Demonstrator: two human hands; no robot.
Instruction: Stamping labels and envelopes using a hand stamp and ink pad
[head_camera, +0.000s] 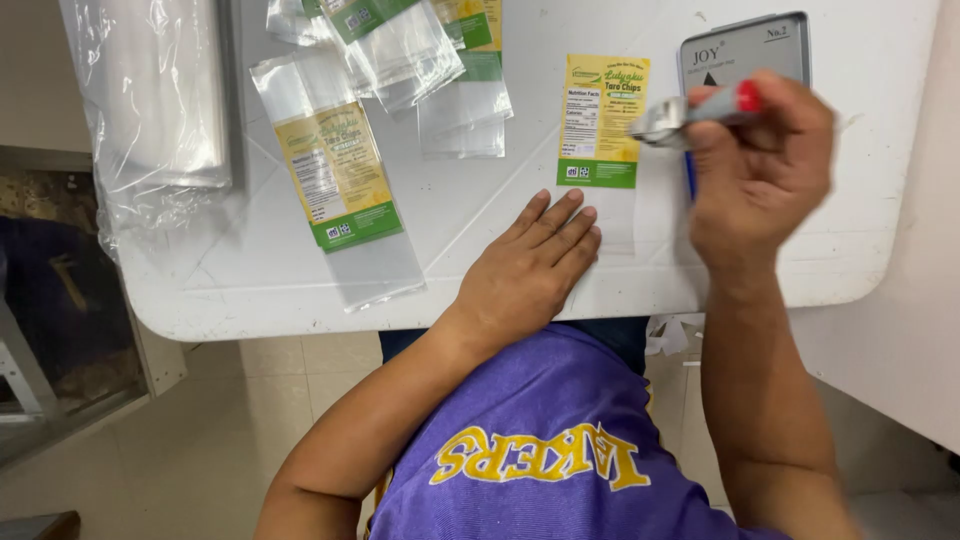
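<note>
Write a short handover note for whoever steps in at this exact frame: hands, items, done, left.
Left hand: flat, palm down on the clear plastic pouch with a yellow-and-green label, pinning its lower end to the white table.
Right hand: gripping a grey-handled stamp with a red tip over the grey metal ink pad tin.
Other labelled pouches lie to the left, beside a stack of clear bags.
Done: pouch in place.
Left: no stamp mark visible on it yet.
</note>
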